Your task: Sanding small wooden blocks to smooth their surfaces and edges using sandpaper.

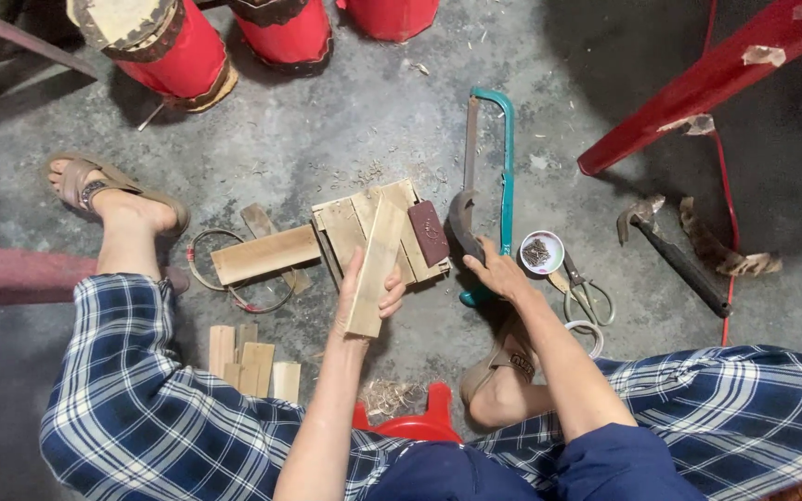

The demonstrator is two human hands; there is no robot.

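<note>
Holding a flat wood slat [375, 269] upright in our left hand [368, 297], we close our right hand [497, 272] fingers around the curved knife [462, 225], so next needs careful trimming, we judge.

bare concrete floor [364, 121] open at 12 o'clock, wood pile [364, 218] blocking centre, hacksaw [503, 158], bowl [542, 251], scissors [587, 297] crowding 3 o'clock, hammer [675, 255] beyond

No packages, labels, signs or screens in view.
The nearest thing to a container is a small round white dish [542, 251] of dark bits, standing on the concrete floor [327, 130] just beside the teal-framed hacksaw [507, 167]; it carries no label or print.
</note>
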